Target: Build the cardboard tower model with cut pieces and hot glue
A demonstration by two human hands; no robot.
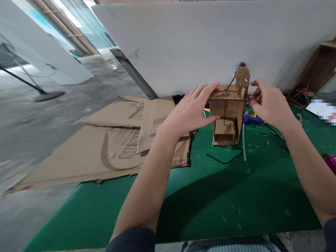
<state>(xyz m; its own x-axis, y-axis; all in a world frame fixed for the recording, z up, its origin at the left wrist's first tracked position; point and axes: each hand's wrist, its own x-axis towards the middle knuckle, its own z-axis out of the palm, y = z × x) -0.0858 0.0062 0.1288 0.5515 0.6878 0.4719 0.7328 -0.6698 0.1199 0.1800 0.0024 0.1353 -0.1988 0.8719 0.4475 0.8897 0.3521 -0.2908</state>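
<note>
A small cardboard model point(240, 126) like a lift stands upright on the green table. Inside it a cardboard box point(225, 130) hangs or rests low down, with a black string point(225, 108) running up from it through the top. Rounded cardboard discs point(243, 77) with a dark knob rise at the top right. My left hand point(194, 106) holds the model's upper left side, fingers over the top and thumb in front. At the upper right edge, my right hand point(270, 103) has its fingers curled in a pinch; whatever is between them is hidden.
Flattened cardboard sheets point(118, 147) lie to the left, overhanging the table point(199, 203). A blue glue gun point(253, 119) is behind my right hand. Near the model lie a black cord point(223, 162) and a clear glue stick point(244, 143). A white board point(189, 49) stands behind.
</note>
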